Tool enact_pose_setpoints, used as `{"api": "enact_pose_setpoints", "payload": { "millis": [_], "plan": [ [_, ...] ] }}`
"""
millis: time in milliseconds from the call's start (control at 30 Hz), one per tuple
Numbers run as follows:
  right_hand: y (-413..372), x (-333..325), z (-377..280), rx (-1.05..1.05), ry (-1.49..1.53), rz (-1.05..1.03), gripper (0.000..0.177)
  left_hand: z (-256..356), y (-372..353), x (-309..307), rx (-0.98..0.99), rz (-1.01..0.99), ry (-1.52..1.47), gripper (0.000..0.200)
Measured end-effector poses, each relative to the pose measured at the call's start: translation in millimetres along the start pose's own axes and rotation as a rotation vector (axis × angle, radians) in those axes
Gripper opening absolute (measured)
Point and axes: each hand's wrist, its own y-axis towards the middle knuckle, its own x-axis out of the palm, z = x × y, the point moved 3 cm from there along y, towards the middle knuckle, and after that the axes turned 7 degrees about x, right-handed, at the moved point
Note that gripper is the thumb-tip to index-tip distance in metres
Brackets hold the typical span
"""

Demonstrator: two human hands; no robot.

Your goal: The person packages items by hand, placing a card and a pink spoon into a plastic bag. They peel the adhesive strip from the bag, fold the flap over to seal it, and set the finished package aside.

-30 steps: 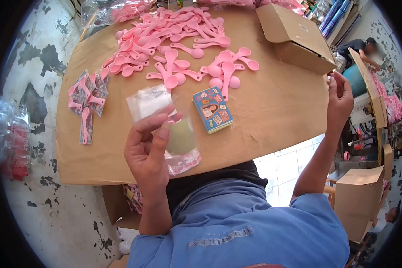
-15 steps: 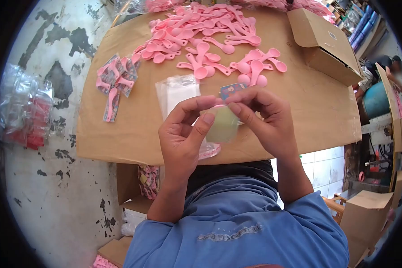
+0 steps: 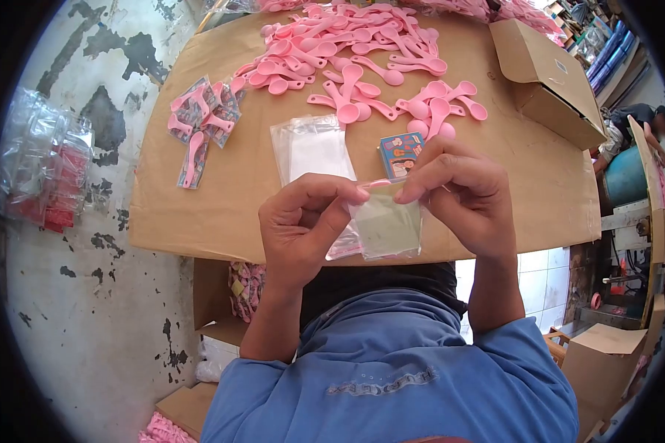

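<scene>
Near the table's front edge, a small clear plastic bag (image 3: 389, 227) with a pale greenish, flat piece inside hangs between my hands. A bit of pink shows along its top edge. My left hand (image 3: 303, 225) pinches the upper left corner between thumb and fingers. At the upper right corner, my right hand (image 3: 465, 196) is closed on the bag with thumb and forefinger. Behind my left hand lies a stack of clear plastic bags (image 3: 310, 151), partly covered by that hand. A stack of blue printed cards (image 3: 400, 153) sits just beyond my right hand.
Pink measuring spoons (image 3: 347, 44) are heaped at the back, with a smaller group (image 3: 437, 107) nearer me. Bagged spoons with cards (image 3: 199, 118) lie at the left. An open cardboard box (image 3: 547, 81) stands back right. Another person (image 3: 635, 129) is at far right.
My hands have moved slightly apart and toward me, and the bag is now spread flatter between them. More of the blue cards shows. The whole view has shifted slightly.
</scene>
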Motion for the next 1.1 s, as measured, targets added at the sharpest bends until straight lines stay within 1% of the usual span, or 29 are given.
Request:
{"api": "enact_pose_setpoints", "payload": {
  "millis": [67, 167, 267, 367, 467, 567, 667, 700, 767, 833, 867, 900, 933, 967, 1000, 1067, 1100],
  "plan": [
    [3.8, 0.5, -6.0, -0.062, -0.069, -0.015, 0.011, 3.2, 2.2, 1.6, 0.015, -0.006, -0.027, 0.012],
    [6.3, 3.0, -10.9, -0.049, -0.073, -0.027, 0.008, 6.3, 5.1, -0.7, -0.034, -0.006, -0.180, 0.014],
    [6.8, 7.2, -5.6, -0.035, -0.167, -0.015, 0.013, 2.2, 1.3, -3.8, -0.044, -0.004, -0.050, 0.016],
    [0.0, 11.9, 4.0, 0.074, 0.088, 0.075, 0.026, 0.1, 4.7, 4.4, -0.065, 0.024, -0.016, 0.024],
    [-1.5, 12.3, 3.8, 0.054, 0.152, 0.125, 0.034, 12.8, 9.8, 21.7, -0.196, 0.088, -0.205, 0.037],
    [-0.3, 13.4, 1.0, 0.043, 0.207, 0.125, 0.038, 4.3, 1.9, 13.5, -0.250, -0.105, 0.070, 0.041],
    [2.5, 15.7, 3.2, -0.032, 0.151, 0.198, 0.032, 6.5, 2.3, -1.4, 0.000, -0.161, 0.296, 0.035],
    [2.8, 12.6, 6.8, -0.046, 0.001, 0.247, 0.028, 11.9, 5.8, -7.9, 0.083, -0.086, 0.386, 0.028],
    [2.7, -0.7, 14.4, -0.090, -0.304, 0.340, 0.021, 27.1, 14.1, -29.1, 0.155, 0.079, 0.583, 0.033],
    [0.0, -7.5, 21.0, 0.036, -0.397, 0.427, 0.015, 39.4, 26.0, -64.4, 0.328, 0.022, 0.946, 0.040],
    [-1.8, -11.2, 24.7, 0.102, -0.444, 0.473, 0.013, 42.9, 25.7, -76.9, 0.244, 0.065, 1.037, 0.042],
    [-2.8, -14.7, 28.2, 0.111, -0.521, 0.513, 0.015, 45.5, 25.9, -87.2, 0.157, 0.105, 1.124, 0.044],
    [-4.5, -17.5, 31.3, 0.166, -0.574, 0.519, 0.018, 47.5, 25.2, -97.8, 0.066, 0.143, 1.210, 0.046],
    [-6.6, -19.9, 34.5, 0.223, -0.626, 0.523, 0.020, 47.9, 22.3, -107.8, 0.058, 0.127, 1.294, 0.047],
    [-7.3, -21.1, 37.6, 0.279, -0.679, 0.527, 0.023, 45.5, 19.4, -107.5, 0.092, 0.125, 1.301, 0.042],
    [-11.9, -20.1, 47.6, 0.481, -0.619, 0.511, 0.027, 38.9, 12.7, -100.0, 0.156, 0.117, 1.312, 0.035],
    [-15.2, -19.0, 52.6, 0.583, -0.589, 0.498, 0.030, 29.4, 8.2, -96.6, 0.025, 0.138, 1.242, 0.030]
  ]
}}
